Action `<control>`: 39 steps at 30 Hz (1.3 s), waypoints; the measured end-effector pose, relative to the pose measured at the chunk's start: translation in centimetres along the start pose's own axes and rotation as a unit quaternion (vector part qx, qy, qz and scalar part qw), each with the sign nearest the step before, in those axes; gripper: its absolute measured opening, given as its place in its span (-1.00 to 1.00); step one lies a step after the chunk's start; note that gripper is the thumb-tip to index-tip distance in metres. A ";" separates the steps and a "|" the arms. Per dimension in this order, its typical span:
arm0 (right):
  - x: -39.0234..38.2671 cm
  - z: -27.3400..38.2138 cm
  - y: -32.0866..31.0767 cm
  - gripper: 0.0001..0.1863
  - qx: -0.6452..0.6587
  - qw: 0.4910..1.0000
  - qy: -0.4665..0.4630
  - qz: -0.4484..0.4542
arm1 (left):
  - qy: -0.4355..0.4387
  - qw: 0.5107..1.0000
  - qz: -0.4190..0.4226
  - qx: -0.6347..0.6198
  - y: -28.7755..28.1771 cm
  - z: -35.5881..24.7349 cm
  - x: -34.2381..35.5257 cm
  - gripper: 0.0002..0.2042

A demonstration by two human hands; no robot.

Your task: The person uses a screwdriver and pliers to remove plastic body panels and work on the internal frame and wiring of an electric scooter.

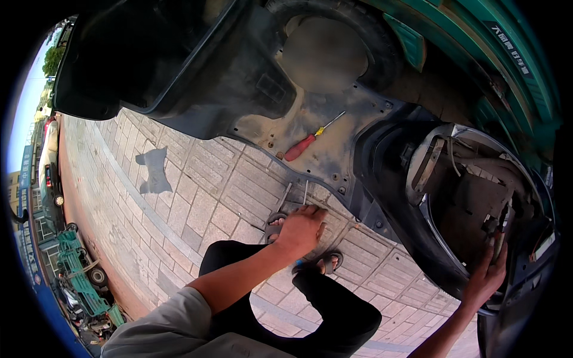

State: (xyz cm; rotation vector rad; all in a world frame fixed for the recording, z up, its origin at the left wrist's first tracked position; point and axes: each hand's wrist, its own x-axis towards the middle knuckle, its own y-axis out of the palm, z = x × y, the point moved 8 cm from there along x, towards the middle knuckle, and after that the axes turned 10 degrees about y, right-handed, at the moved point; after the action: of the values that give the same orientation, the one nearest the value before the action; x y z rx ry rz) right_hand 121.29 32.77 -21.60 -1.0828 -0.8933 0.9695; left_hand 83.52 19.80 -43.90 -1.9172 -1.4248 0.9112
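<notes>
My left hand (302, 228) is low over the paving, back up and fingers curled. Two thin grey metal prongs (307, 191) stick out beyond it; what lies under the palm is hidden. My right hand (486, 275) reaches over the rim of an open compartment (459, 224) in a dark scooter body (388, 173). Its fingertips close together at a small metal part (506, 216) inside, too unclear to name. On the scooter's dusty footboard (340, 140) lies a screwdriver (301, 147) with a red and yellow handle, apart from both hands.
A dark front shield (227, 83) rises at the upper left, near a tyre (382, 53). Green vehicle panels (465, 36) border the upper right. A grey flat piece (155, 170) lies on the paving (197, 173). My sandalled feet (328, 262) are below the footboard. Parked vehicles (80, 268) stand far left.
</notes>
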 end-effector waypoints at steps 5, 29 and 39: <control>-0.5 0.4 0.1 -0.58 0.077 0.996 0.000 -0.054 | -0.041 0.974 -0.071 0.213 -7.3 8.2 7.5 -0.44; 2.6 -4.5 -0.9 -0.47 0.082 0.993 -0.052 -0.062 | 0.120 0.810 -0.208 -0.535 -11.6 19.6 12.3 -0.71; 2.6 -4.1 -1.5 -0.37 0.069 0.995 -0.044 -0.049 | 0.158 0.700 -0.206 -0.665 -6.3 20.9 15.2 -0.76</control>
State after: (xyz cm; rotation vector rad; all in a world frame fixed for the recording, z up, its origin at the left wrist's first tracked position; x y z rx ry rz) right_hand 126.20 33.75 -20.84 -0.8765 -0.9293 0.9887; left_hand 66.28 37.15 -54.32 -2.1769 -2.3971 -0.9837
